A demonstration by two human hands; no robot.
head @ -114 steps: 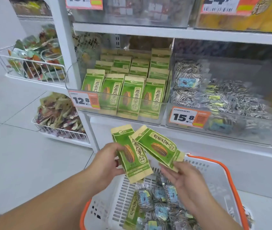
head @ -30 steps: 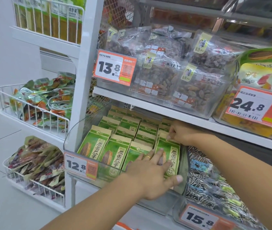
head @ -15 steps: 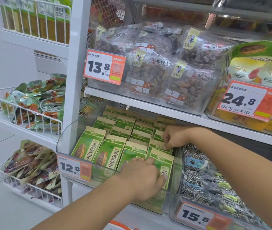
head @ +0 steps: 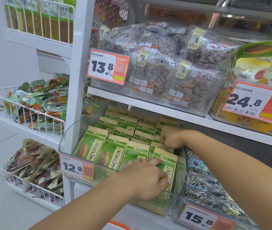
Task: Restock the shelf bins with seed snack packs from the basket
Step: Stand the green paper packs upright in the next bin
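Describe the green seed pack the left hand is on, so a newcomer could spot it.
Find the clear bin tagged 12.8. In its front row of green packs, it is the rightmost pack, the only one with the left hand on its face.

Green-and-tan seed snack packs (head: 113, 155) stand upright in tidy rows inside the clear shelf bin (head: 69, 136).
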